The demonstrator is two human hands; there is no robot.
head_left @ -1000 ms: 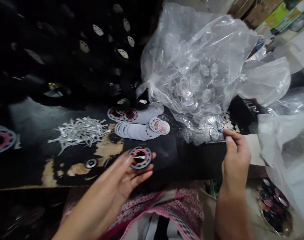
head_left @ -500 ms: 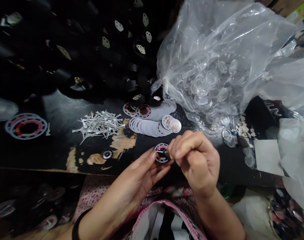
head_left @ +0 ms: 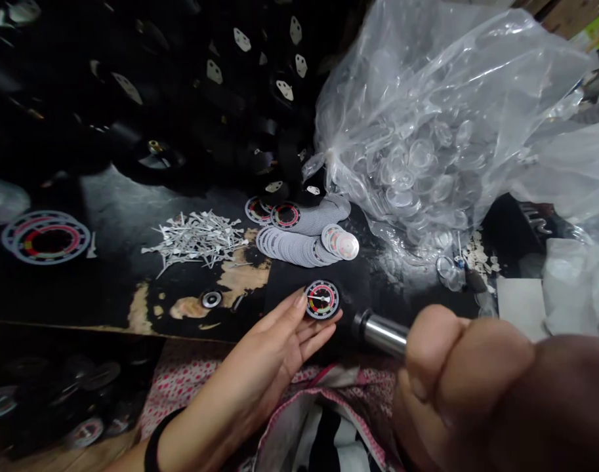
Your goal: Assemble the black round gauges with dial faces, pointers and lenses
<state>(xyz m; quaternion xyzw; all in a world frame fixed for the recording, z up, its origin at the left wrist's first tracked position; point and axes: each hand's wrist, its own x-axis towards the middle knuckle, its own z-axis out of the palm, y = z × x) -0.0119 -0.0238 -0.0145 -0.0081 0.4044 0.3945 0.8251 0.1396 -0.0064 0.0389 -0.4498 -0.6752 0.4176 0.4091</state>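
My left hand (head_left: 284, 334) holds a small round gauge (head_left: 321, 300) by its rim, thumb on the near edge and fingers beneath. A white pointer lies across its black, red and white dial, face up. Close to the camera, my right hand (head_left: 476, 387) is closed round a shiny metal rod-shaped tool (head_left: 385, 333) with a dark tip, which points at the gauge but stays apart from it. Beyond the gauge lie a fanned row of dial plates (head_left: 294, 246) and a heap of white pointers (head_left: 201, 239).
A clear plastic bag (head_left: 427, 118) of transparent round covers stands at the back right. Many black parts with pale plates (head_left: 241, 40) fill the back left. Larger dial plates (head_left: 53, 239), a small ring-shaped part (head_left: 211, 299) and a white card (head_left: 520, 308) lie on the worn black table (head_left: 107, 288).
My right hand has pulled back from the gauge, toward the camera and right, bringing the metal tool into sight. The whole pointer on the dial now shows. My left hand has hardly moved.
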